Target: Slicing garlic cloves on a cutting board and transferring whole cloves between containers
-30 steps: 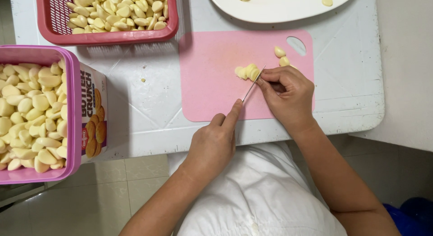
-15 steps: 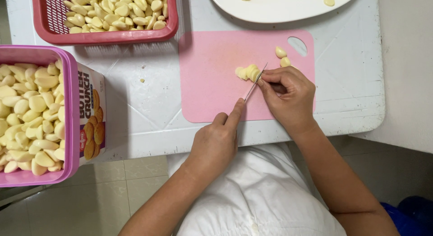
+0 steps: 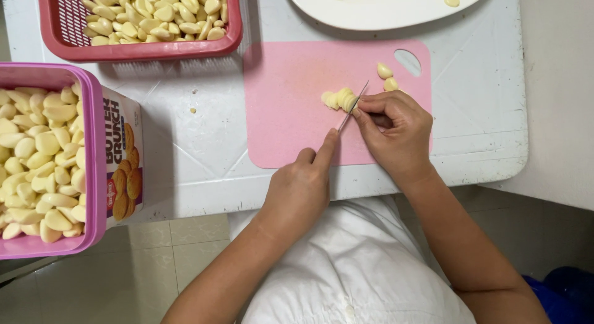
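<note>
Left hand [image 3: 300, 191]: my fist is closed, knuckles up, index finger stretched forward and pressing down along what it grips.
Left forearm: it runs in from the lower left, bare, angled up toward the middle.
Right hand [image 3: 393, 129]: my fingers [image 3: 365, 107] curl inward, tips bunched and pressing down, thumb tucked under.
Right forearm: it comes in from the lower right, bare, wrist bent slightly.
Spacing: my two hands sit just beside each other, not touching.

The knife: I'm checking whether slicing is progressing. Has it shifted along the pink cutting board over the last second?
No clear shift. The knife sits at the same garlic clove, equally short of the cutting board hole.
</note>
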